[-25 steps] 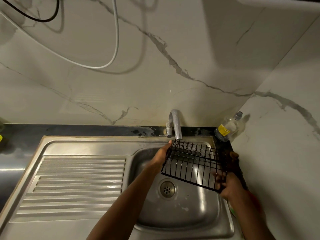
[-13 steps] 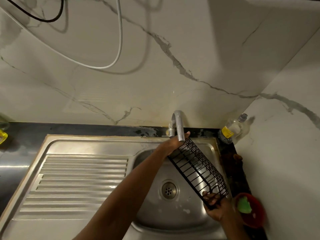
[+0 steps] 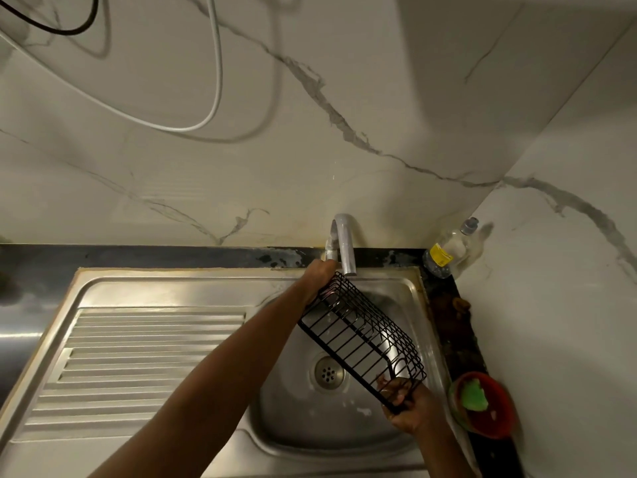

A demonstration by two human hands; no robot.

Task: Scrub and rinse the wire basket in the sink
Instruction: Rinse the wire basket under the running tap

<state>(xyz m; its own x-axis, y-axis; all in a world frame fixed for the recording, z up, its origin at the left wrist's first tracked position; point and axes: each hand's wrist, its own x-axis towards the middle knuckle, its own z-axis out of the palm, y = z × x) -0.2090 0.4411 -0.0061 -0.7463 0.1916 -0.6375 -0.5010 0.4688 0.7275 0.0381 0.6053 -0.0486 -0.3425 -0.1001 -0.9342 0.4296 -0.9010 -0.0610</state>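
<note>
A black wire basket (image 3: 362, 336) hangs tilted over the steel sink basin (image 3: 406, 291), its long axis running from the tap down toward me. My left hand (image 3: 319, 279) grips its far end just below the curved tap spout (image 3: 344, 243). My right hand (image 3: 406, 405) grips the near end, fingers curled round the wires. The drain (image 3: 329, 372) shows under the basket. I cannot tell whether water runs from the tap.
A ribbed steel drainboard (image 3: 144, 357) lies left of the basin. A clear bottle with a yellow label (image 3: 448, 250) stands in the back right corner. A red bowl holding a green sponge (image 3: 482, 405) sits on the dark counter strip at right. Cables hang on the marble wall.
The basket has swung from lying crosswise to running lengthwise from the tap toward me. My left hand rose to the spout; my right hand drew back and down.
</note>
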